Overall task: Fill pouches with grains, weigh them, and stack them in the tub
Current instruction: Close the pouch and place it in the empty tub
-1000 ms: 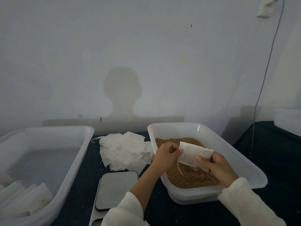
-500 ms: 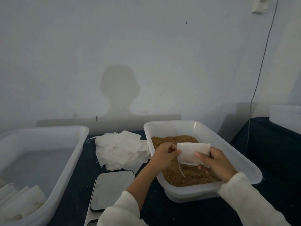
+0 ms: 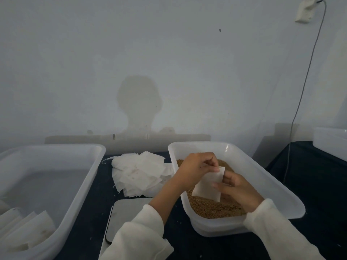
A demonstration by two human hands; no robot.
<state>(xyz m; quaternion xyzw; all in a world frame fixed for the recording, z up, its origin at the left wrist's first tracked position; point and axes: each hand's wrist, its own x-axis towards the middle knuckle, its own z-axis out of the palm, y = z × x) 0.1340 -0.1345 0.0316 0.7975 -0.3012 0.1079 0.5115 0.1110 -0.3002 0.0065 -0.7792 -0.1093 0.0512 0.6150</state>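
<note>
Left hand (image 3: 197,168) sits just right of frame centre, fingers curled in a pinch. Right hand (image 3: 237,190) is lower right, fingers curled too, white sleeves on both forearms.

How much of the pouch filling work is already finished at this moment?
Done: a few pouches lie in the left tub. In hand: the left hand and right hand hold one flat pouch over the grain, apparently opening it. Left: fill and weigh it on the bare scale, stack it, then the pile of empty pouches.
</note>
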